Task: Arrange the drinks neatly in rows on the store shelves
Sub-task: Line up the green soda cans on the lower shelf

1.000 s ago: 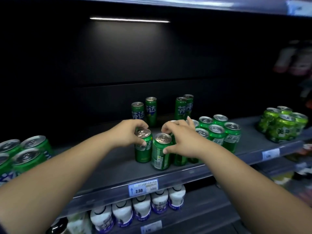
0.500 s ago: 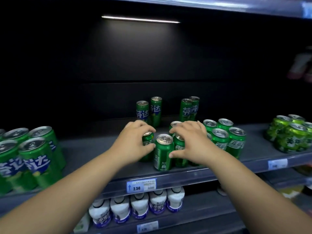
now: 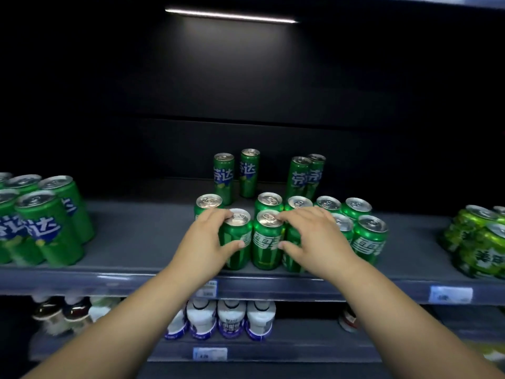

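Several short green cans stand in a cluster at the front of the grey shelf [image 3: 142, 242]. My left hand [image 3: 207, 242] wraps around the leftmost front can [image 3: 239, 236]. My right hand [image 3: 311, 239] grips the front can [image 3: 267, 242] beside it, fingers on its rim and thumb on its side, and covers another can behind. One can [image 3: 209, 203] stands behind my left hand. More short cans [image 3: 369, 239] sit to the right. Tall slim green cans [image 3: 250, 170] stand at the back in two pairs.
Larger green cans [image 3: 49, 222] crowd the shelf's left end, yellow-green cans [image 3: 481, 242] its right end. White bottles [image 3: 232, 318] line the lower shelf. Price tags [image 3: 451, 294] sit on the shelf's front rail. The back wall is dark.
Both hands pulled the two front cans toward the shelf's front edge and closer together. My view shifted right and nearer, showing more of the left cans.
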The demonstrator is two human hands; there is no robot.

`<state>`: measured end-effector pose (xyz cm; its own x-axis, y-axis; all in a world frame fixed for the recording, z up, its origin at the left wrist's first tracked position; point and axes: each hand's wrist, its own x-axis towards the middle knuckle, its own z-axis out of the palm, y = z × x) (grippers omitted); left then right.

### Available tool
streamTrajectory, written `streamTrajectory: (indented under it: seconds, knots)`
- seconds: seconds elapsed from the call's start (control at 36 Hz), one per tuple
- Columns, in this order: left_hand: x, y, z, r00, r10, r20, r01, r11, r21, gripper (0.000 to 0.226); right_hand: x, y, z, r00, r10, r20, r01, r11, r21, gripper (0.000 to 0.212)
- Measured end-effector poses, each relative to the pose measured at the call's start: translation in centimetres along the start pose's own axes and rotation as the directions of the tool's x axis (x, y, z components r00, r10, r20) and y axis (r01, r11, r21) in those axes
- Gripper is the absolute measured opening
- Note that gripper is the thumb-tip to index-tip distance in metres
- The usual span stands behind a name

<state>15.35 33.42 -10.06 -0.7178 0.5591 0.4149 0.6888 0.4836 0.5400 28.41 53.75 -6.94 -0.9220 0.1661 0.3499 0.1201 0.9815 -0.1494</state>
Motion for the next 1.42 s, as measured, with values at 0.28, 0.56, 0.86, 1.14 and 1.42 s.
streamTrajectory:
  seconds: [0.28,0.56,0.86,1.14,1.42]
  knots:
    - [0.6,1.0,-0.1,0.999,-0.027,-0.026,0.029,0.998,0.064,0.057,3.7,-1.4,-0.5,0.987,-0.09,0.136,0.1,0.993,-0.07,0.062]
    - [1.7,0.6,-2.3,0.986,0.021,0.165,-0.028,0.999,0.044,0.051,3.9,0.9,-1.1,0.945,-0.155,0.288,0.082,0.965,0.25,0.058]
    - [2.6,-0.1,-3.4,0.986,0.069,0.152,-0.066,0.997,-0.027,0.022,4.2,1.5,-0.7,0.934,-0.131,0.334,0.029,0.956,0.293,0.056]
    - [4.3,-0.8,-4.3,0.923,0.201,0.327,-0.235,0.97,0.068,0.013,3.4,1.1,-0.8,0.954,-0.066,0.292,-0.003,0.973,0.232,0.052]
    - [4.5,0.1,-3.5,0.942,0.232,0.241,-0.252,0.966,0.059,0.037,2.9,0.2,-1.2,0.962,0.035,0.272,-0.09,0.977,0.191,0.077]
